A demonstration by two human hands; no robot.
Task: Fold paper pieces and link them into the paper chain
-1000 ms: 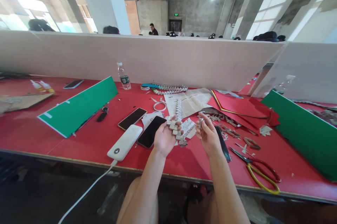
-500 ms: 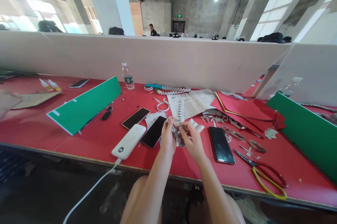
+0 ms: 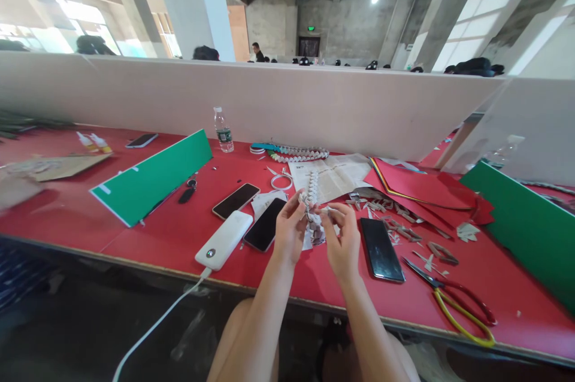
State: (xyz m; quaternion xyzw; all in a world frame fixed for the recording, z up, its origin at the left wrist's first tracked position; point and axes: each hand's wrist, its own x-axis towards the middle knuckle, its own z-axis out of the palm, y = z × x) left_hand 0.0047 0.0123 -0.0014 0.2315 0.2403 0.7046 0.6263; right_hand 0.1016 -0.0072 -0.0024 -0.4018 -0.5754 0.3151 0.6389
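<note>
My left hand (image 3: 290, 229) is closed, thumb and fingers pinching a woven chain of folded paper (image 3: 314, 185). Its pale zigzag links run up over the newspaper, and a part hangs below my fingers. My right hand (image 3: 342, 241) is closed beside it, fingertips pinching a small folded paper piece (image 3: 326, 209) close to the chain; its exact shape is unclear. A black phone (image 3: 266, 224) lies left of my hands, and a dark phone (image 3: 381, 249) lies to the right. Scattered folded paper pieces (image 3: 404, 230) are beyond that phone.
Scissors (image 3: 442, 289) with red and yellow handles lie at right. A white power bank (image 3: 223, 240), another phone (image 3: 236, 200), a tape roll (image 3: 281, 182), a water bottle (image 3: 223, 130) and red paper sheets (image 3: 422, 184) surround the work. Green dividers (image 3: 153, 175) stand on the table. Another person's blurred hand (image 3: 18, 190) is at far left.
My hands have come slightly apart, the right one shifting right with the small paper piece. More of the chain shows between them. The camera view has shifted slightly.
</note>
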